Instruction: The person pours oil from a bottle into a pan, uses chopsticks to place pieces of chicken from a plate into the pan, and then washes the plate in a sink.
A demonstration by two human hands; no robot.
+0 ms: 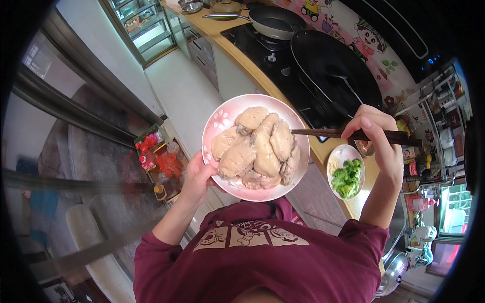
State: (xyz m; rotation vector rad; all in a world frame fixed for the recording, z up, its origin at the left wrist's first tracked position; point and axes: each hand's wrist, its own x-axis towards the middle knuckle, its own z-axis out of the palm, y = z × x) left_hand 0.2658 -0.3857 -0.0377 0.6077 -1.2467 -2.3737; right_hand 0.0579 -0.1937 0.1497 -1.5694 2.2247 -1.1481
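My left hand point(199, 176) grips the left rim of a pink plate with a flower pattern point(215, 122), its thumb on top. Several pale chicken wings point(237, 159) lie on this plate. In my right hand point(373, 130) is a pair of dark wooden chopsticks point(326, 133), whose tips are over the plate's right side, beside a wing. Whether the tips touch the meat I cannot tell. Right of the pink plate, an oval plate point(333, 151) on the counter holds broccoli point(346, 178) and some minced pale food, with a small bowl point(365, 147) partly behind my right hand.
A black wok point(322, 57) with a spatula point(350, 89) in it and a frying pan point(274, 21) stand on the black gas hob point(261, 53). Wire racks with bottles point(420, 151) are at the right. Bagged goods point(168, 164) sit low at the left, near glass doors.
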